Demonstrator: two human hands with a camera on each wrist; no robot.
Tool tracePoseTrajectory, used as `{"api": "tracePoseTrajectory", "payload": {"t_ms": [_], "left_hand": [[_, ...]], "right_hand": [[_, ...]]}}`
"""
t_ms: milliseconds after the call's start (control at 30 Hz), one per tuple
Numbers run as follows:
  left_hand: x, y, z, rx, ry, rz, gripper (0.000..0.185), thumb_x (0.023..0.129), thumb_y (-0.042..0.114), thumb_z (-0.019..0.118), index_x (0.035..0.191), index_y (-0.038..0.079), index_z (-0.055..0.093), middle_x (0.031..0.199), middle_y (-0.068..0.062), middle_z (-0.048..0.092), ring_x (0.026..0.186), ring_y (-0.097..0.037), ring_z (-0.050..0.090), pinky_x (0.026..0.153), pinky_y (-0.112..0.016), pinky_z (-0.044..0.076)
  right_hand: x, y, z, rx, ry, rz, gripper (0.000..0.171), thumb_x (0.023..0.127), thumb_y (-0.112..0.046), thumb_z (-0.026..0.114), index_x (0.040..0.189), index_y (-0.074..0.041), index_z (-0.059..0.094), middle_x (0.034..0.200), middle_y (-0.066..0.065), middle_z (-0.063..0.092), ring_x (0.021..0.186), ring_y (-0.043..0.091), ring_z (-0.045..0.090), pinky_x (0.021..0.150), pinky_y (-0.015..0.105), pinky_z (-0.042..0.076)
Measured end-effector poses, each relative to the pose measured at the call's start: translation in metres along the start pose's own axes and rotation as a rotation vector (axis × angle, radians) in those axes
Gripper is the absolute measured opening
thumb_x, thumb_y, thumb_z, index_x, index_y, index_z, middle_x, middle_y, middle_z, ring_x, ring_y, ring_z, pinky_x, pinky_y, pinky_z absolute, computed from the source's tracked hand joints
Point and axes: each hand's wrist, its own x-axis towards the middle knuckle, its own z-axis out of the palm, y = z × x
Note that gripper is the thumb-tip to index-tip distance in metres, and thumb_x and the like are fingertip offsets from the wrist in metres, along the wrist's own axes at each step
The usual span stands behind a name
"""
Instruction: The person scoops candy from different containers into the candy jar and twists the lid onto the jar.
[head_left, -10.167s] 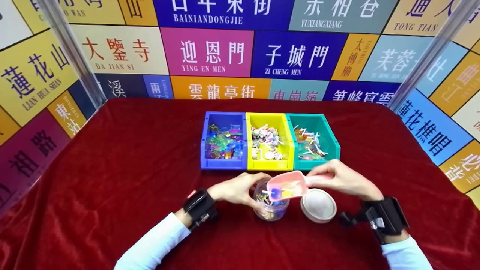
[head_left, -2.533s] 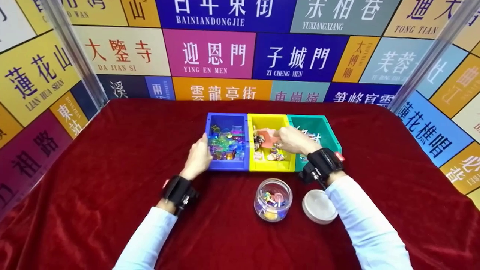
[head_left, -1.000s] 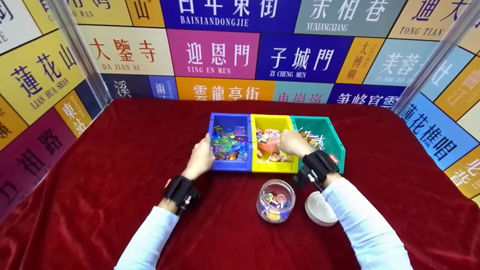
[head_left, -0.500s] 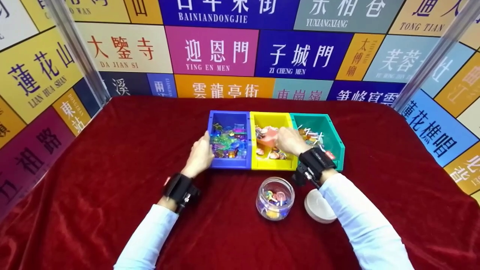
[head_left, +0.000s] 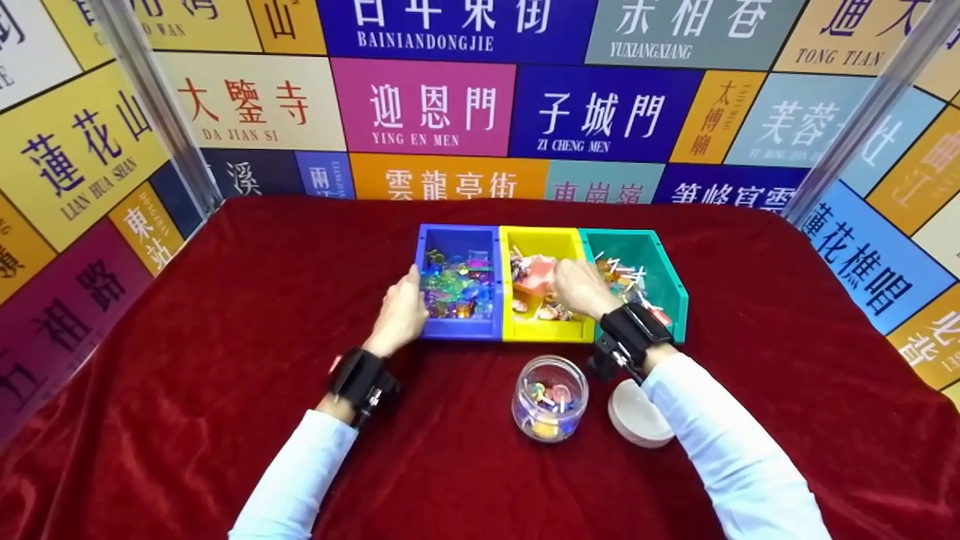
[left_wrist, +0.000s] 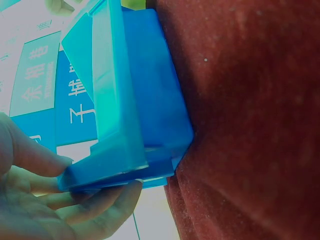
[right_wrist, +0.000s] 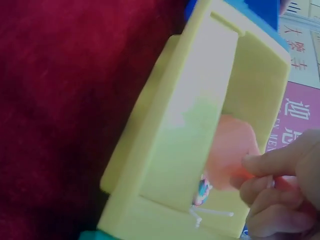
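Note:
My left hand (head_left: pixel 401 311) grips the outer side wall of the blue bin (head_left: pixel 459 330); in the left wrist view its thumb and fingers pinch the bin's edge. Inside the yellow bin (head_left: pixel 546 331), my right hand (head_left: pixel 583 289) holds a pink scoop (head_left: pixel 535 277) by its handle, partly hidden by the fingers. The scoop lies among small wrapped-looking lollipops (head_left: pixel 553 310). In the right wrist view, the scoop's bowl (right_wrist: pixel 230 150) is behind the bin's front wall, and a few lollipop sticks (right_wrist: pixel 215 212) show.
A green bin (head_left: pixel 673 274) with more lollipops adjoins the yellow one. Colourful translucent pieces (head_left: pixel 454 285) fill the blue bin. Nearer stands an open clear jar (head_left: pixel 520 414) partly filled with lollipops, beside a white lid (head_left: pixel 636 416) partly covered by the right sleeve.
Ten seconds ago the left hand held the jar while the scoop was tipped over it. Both hands have since moved to the bins; lately the scoop shifts only slightly within the yellow bin.

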Motion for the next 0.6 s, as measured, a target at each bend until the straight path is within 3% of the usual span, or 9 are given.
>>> {"api": "tracePoseTrajectory", "payload": {"t_ms": [233,467,600], "left_hand": [[0.0018,-0.0006,0.0020,0.001,0.008,0.015,0.051,0.080,-0.009,0.044,0.128,-0.017,0.032,0.117,-0.030,0.050,0.103,-0.040,0.051,0.090,-0.044,0.042],[-0.0006,-0.0009,0.0001,0.004,0.004,0.015,0.053,0.079,-0.009,0.045,0.129,-0.017,0.031,0.117,-0.030,0.050,0.102,-0.040,0.052,0.088,-0.044,0.043],[0.0005,-0.0010,0.0007,-0.001,0.005,0.019,0.052,0.079,-0.009,0.045,0.129,-0.017,0.031,0.117,-0.030,0.050,0.101,-0.040,0.052,0.088,-0.044,0.043]], "right_hand": [[-0.0068,-0.0081,-0.0072,-0.024,0.020,-0.008,0.013,0.071,0.001,0.051,0.059,-0.002,0.050,0.057,0.012,0.050,0.054,0.032,0.053,0.047,0.043,0.045],[-0.0056,-0.0014,-0.0001,-0.034,0.046,-0.083,0.006,0.076,0.000,0.053,0.076,0.005,0.056,0.060,0.014,0.051,0.054,0.031,0.051,0.046,0.040,0.043],[-0.0045,-0.0034,0.0001,-0.002,0.011,-0.066,0.008,0.075,0.003,0.051,0.079,0.007,0.057,0.059,0.012,0.048,0.051,0.027,0.047,0.044,0.035,0.041]]}}
